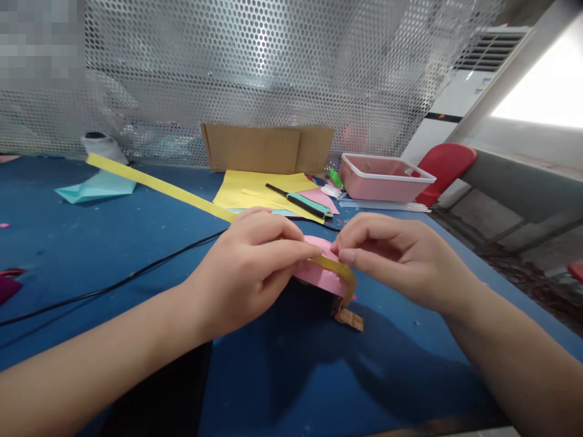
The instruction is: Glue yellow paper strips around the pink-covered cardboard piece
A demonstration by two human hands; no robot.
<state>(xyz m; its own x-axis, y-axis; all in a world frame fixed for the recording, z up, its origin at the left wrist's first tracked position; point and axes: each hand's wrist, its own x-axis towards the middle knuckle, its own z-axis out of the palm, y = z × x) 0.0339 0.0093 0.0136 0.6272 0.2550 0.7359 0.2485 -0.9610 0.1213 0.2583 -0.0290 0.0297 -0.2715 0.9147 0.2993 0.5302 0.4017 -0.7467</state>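
My left hand (255,267) is closed around a small pink paper-covered piece (321,276), thumb pressed on top of it. A long yellow paper strip (155,182) runs from the far left across this piece and bends down over its right edge. My right hand (392,258) pinches the strip where it crosses the pink piece. A brown cardboard bit (350,318) sticks out beneath the piece on the blue table (296,370).
Behind lie yellow paper sheets (259,185), a black and teal utility knife (300,201), a pink plastic bin (385,178), a folded cardboard sheet (268,147) and light blue paper (95,187). A black cable (113,285) crosses the table. Perforated metal mesh (255,67) backs it.
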